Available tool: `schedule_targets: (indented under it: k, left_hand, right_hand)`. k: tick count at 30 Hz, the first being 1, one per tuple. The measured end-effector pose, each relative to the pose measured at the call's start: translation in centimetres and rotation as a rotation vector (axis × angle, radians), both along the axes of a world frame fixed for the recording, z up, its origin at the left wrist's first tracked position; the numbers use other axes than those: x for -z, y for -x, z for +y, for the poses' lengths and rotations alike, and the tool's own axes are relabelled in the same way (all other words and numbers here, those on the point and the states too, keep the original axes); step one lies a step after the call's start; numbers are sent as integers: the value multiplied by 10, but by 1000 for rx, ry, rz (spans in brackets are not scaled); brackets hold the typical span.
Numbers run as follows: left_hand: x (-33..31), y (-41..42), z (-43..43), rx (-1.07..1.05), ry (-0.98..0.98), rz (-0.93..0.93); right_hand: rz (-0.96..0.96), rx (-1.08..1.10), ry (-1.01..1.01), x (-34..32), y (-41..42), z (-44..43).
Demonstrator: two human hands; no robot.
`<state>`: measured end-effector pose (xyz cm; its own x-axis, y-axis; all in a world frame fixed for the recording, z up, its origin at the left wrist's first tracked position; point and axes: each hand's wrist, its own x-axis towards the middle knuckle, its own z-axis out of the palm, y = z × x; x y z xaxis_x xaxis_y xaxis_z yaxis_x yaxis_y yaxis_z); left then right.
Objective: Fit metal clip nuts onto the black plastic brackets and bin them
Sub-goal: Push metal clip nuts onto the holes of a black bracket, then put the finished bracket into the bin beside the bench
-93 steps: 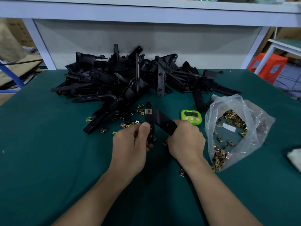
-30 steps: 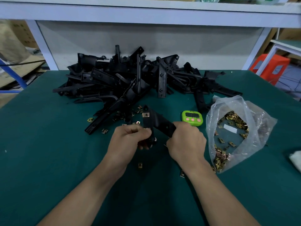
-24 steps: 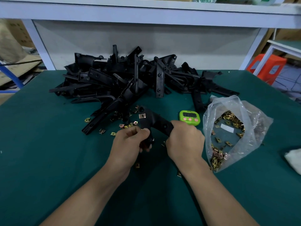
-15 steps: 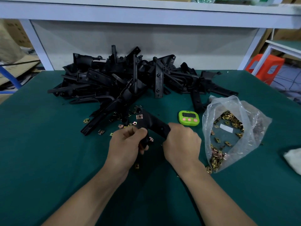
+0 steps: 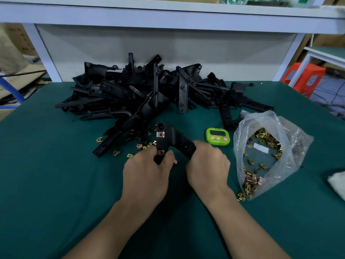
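Observation:
I hold a black plastic bracket (image 5: 172,138) over the green table, between both hands. My right hand (image 5: 207,165) grips its right arm. My left hand (image 5: 147,172) pinches the lower end of its left arm, where a copper clip nut (image 5: 161,152) sits between my fingertips. A second clip nut (image 5: 161,134) is fitted higher on that arm. Loose clip nuts (image 5: 116,152) lie scattered on the cloth to the left of the bracket.
A big pile of black brackets (image 5: 149,90) fills the back of the table (image 5: 46,184). A clear plastic bag of clip nuts (image 5: 265,152) lies at the right, a green timer (image 5: 217,136) beside it. White cloth (image 5: 337,182) at the right edge.
My left hand's fingers shifted on the bracket's lower end, and a clip nut now shows between the fingertips. The bracket turned slightly; a dropped nut below my left hand is now hidden.

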<state>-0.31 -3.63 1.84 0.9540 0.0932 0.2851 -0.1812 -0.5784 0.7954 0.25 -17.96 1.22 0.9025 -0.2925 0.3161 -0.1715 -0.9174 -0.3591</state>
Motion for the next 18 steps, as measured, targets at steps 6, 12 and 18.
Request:
schedule_targets:
  k: [6, 12, 18]
  left_hand:
    - [8, -6, 1, 13, 9, -76]
    - [-4, -16, 9, -59, 118, -135]
    - [-38, -18, -25, -38, 375, -36]
  right_hand:
    - [5, -103, -114, 1, 4, 5]
    - [42, -359, -432, -16, 11, 3]
    - [100, -329, -1105, -55, 47, -35]
